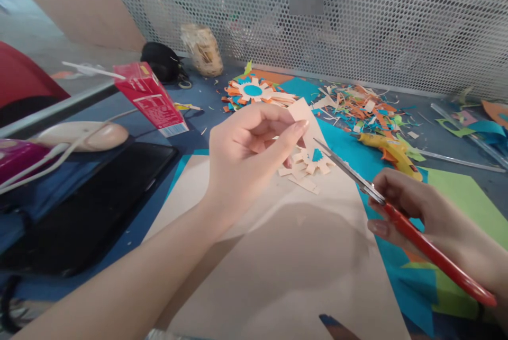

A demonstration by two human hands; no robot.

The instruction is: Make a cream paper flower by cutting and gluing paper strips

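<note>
1. paper strip [302,112], beige, is held up above the beige sheet [286,255], just beside the blade tips.
2. left hand [246,149]: thumb and forefinger pinch the strip, other fingers curled.
3. right hand [416,213]: fingers closed round the red-handled scissors [345,168], blades pointing at the strip.
4. small paper flower [309,162] lies on the sheet below; scrap pile [357,104] behind.

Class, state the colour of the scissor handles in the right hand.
The scissor handles in the right hand are red; the head view shows them best.
</note>
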